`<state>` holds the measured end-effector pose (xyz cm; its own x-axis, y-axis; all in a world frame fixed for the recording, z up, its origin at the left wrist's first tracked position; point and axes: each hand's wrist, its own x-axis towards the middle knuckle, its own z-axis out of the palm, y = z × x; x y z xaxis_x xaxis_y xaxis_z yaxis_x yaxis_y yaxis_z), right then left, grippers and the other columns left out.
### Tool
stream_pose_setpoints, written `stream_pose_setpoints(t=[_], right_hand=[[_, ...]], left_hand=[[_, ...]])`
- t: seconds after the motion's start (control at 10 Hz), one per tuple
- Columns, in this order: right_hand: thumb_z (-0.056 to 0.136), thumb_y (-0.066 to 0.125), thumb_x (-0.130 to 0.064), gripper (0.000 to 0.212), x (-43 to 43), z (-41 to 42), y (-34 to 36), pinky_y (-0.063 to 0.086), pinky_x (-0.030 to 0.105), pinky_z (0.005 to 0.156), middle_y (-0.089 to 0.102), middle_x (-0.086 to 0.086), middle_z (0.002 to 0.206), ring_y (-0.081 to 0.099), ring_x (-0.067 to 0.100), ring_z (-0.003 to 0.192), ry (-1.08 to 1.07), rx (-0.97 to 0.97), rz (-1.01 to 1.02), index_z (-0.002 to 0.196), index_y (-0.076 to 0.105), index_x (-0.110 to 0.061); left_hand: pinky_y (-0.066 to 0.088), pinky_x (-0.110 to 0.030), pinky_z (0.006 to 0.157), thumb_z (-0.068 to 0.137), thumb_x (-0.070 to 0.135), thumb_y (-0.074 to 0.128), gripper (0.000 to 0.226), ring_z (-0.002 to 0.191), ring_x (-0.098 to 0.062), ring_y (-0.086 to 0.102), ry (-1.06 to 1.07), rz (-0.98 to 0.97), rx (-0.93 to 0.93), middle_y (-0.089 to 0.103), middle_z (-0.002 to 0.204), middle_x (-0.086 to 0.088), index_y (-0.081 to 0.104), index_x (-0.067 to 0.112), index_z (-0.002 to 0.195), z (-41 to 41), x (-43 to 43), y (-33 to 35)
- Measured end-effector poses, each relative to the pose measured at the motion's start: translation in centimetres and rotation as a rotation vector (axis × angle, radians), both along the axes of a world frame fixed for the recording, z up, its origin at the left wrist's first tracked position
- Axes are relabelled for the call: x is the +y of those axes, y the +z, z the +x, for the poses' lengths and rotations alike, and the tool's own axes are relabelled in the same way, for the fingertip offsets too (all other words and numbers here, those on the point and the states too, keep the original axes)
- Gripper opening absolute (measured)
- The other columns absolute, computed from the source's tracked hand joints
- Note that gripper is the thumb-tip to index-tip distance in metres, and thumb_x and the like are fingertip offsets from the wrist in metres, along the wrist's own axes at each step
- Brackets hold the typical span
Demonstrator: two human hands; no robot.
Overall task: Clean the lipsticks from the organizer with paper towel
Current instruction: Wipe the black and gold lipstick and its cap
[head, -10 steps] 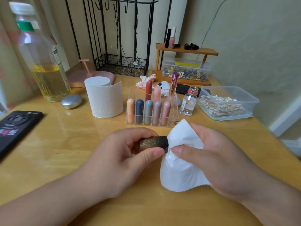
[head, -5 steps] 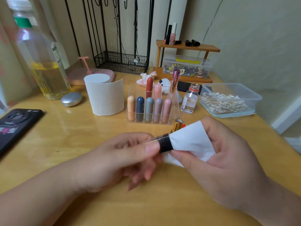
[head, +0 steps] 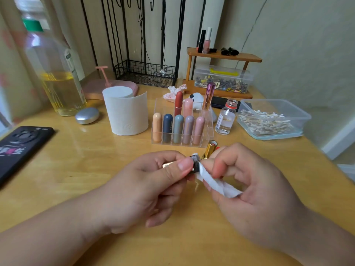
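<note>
My left hand (head: 153,181) pinches a dark lipstick tube (head: 194,163) over the table near its front. My right hand (head: 249,181) pinches a scrunched white paper towel (head: 217,184) against the tube's right end. A gold lipstick (head: 209,149) with a red tip lies just behind my fingers. The clear organizer (head: 209,129) stands behind it, with several pastel lipsticks in its front row and a red, a pink and a metallic pink one in the back. A paper towel roll (head: 125,112) stands left of the organizer.
A black phone (head: 21,146) lies at the left edge. An oil bottle (head: 55,73) and a silver compact (head: 87,115) sit back left. A small glass bottle (head: 225,118) and a tub of cotton swabs (head: 272,120) stand right. A wooden shelf (head: 222,73) and wire rack (head: 146,73) line the wall.
The paper towel went from spread over the tube's end to scrunched small in my right fingers. My hands rose slightly, and the gold lipstick behind them came into sight.
</note>
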<state>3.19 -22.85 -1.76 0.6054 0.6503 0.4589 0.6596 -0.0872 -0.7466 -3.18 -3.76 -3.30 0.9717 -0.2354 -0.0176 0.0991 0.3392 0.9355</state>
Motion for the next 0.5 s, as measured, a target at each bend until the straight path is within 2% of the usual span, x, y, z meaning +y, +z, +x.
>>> stream_pose_setpoints(t=[0.1, 0.2, 0.3, 0.4, 0.5], right_hand=[[0.086, 0.070, 0.001, 0.034, -0.1, -0.5, 0.8, 0.050, 0.033, 0.054, 0.071, -0.009, 0.077, 0.056, 0.030, 0.064, -0.031, 0.323, 0.006, 0.077, 0.052, -0.026], [0.083, 0.071, -0.008, 0.026, -0.2, -0.3, 1.3, 0.042, 0.025, 0.053, 0.069, -0.003, 0.071, 0.049, 0.019, 0.060, 0.041, 0.503, -0.049, 0.080, 0.053, -0.027], [0.077, 0.067, -0.011, 0.018, -0.1, 0.0, 1.6, 0.047, 0.029, 0.065, 0.069, 0.002, 0.081, 0.060, 0.017, 0.072, 0.121, 0.717, 0.016, 0.086, 0.063, -0.026], [0.077, 0.066, -0.005, 0.028, -0.1, 0.4, 1.9, 0.050, 0.036, 0.074, 0.068, 0.015, 0.094, 0.063, 0.029, 0.086, 0.182, 0.985, 0.082, 0.104, 0.069, -0.009], [0.074, 0.068, -0.005, 0.035, -0.6, 0.6, 1.6, 0.054, 0.034, 0.068, 0.068, 0.018, 0.096, 0.065, 0.031, 0.085, 0.229, 1.165, 0.133, 0.109, 0.070, -0.002]], left_hand=[[0.034, -0.021, 0.040, 0.087, 0.045, 0.063, 0.030, 0.042, -0.016, 0.024, 0.131, 0.214, -0.118, 0.031, 0.056, -0.003, 0.060, 0.015, 0.085, -0.2, -0.2, -0.3], [0.038, -0.020, 0.051, 0.093, 0.049, 0.053, 0.026, 0.051, -0.004, 0.042, 0.282, 0.773, -0.508, 0.048, 0.060, 0.015, 0.058, 0.023, 0.091, -0.5, 0.7, -0.1], [0.038, -0.017, 0.057, 0.096, 0.050, 0.047, 0.020, 0.062, 0.000, 0.048, 0.330, 1.117, -0.701, 0.052, 0.072, 0.021, 0.054, 0.031, 0.099, -0.5, 1.4, 0.5], [0.037, -0.018, 0.063, 0.093, 0.047, 0.045, 0.016, 0.068, 0.007, 0.044, 0.353, 1.240, -0.714, 0.050, 0.080, 0.026, 0.052, 0.037, 0.103, -0.3, 1.2, 0.8], [0.046, -0.024, 0.066, 0.093, 0.040, 0.049, 0.018, 0.076, -0.001, 0.052, 0.301, 1.356, -0.752, 0.060, 0.090, 0.018, 0.051, 0.034, 0.111, -0.3, 1.5, 1.2]])
